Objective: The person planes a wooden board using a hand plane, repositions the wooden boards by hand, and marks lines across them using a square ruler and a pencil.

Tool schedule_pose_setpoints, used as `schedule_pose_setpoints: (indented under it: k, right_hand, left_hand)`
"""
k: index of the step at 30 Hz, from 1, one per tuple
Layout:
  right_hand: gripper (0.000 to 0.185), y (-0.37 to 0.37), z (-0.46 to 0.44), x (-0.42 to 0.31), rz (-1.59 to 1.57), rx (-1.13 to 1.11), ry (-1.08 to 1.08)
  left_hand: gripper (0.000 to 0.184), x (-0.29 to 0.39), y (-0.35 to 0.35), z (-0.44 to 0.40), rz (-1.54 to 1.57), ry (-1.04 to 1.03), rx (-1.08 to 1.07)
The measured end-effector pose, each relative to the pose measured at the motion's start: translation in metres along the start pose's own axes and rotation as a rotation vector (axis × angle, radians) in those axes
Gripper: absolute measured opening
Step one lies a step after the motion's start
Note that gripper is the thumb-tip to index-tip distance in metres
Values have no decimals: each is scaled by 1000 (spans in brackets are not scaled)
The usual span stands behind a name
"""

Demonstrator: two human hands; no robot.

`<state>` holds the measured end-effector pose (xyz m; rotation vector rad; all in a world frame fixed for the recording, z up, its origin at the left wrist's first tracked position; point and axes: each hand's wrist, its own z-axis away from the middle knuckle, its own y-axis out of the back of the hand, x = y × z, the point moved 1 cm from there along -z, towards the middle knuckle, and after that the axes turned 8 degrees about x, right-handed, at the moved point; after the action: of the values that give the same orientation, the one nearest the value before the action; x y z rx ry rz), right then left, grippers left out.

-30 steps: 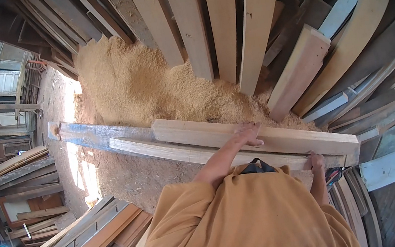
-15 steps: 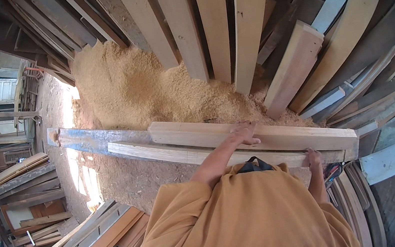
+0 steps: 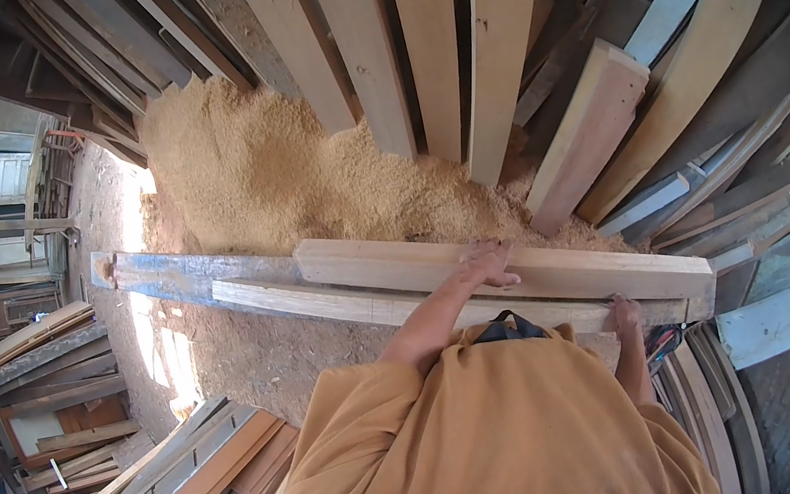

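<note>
A thick, pale wooden beam [image 3: 377, 265] lies across a long planer table. A narrower wooden board [image 3: 322, 303] runs alongside its near edge, with a dark gap between them. My left hand [image 3: 488, 264] rests on top of the beam near its middle, fingers laid flat toward the far edge and thumb apart. Near the right end, my right hand [image 3: 628, 313] is closed over the near edge of the narrower board, a fingertip reaching its top. The undersides of both pieces are hidden, as is part of the right hand's grip.
A big heap of sawdust [image 3: 272, 163] lies beyond the beam. Upright planks [image 3: 428, 50] lean behind it. Stacked boards [image 3: 214, 469] fill the lower left, more timber [image 3: 704, 396] the lower right. A white panel [image 3: 769, 324] sits at right.
The view has shifted very slightly. Both hands, the beam and the board keep the same places relative to each other.
</note>
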<state>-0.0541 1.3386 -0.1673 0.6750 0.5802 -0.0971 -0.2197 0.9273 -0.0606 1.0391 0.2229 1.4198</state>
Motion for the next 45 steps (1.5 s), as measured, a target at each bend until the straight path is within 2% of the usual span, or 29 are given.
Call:
schedule_pose_setpoints:
  k: [3,6,14,18,24,30,33,39,45]
  right_hand:
    - [32,2,14,-16,-39,-8,-42]
    - [32,-4,1,-2,-124,8,-63]
    - [28,-2,-1,-3,-108,-28,-95]
    - [25,0,-5,3,-144,-80,-98]
    - [33,0,12,-18,-26,-18,-99]
    - [35,-8,-16,14,-71,42,-48]
    - [42,-4,-4,0,-100,-8,-90]
    - [38,-1,5,-11,-38,-31,-62]
    - [34,-6,-12,10,-74,5,-1]
  left_hand:
    - [86,-2,-4,-2,-5,-8,20]
    - [85,-2,-6,-4,-20,-7,21]
    - [86,-2,-2,-2,-4,-11,17]
    - [92,1,5,0,29,18,-34]
    - [90,1,4,-1,14,6,-18]
    - [85,-1,-2,-2,-8,-15,29]
    - [87,-2,-3,-2,-13,-20,35]
    - [88,-1,-2,-3,-24,-8,15]
    - [88,-1,-2,-4,-26,-8,-3]
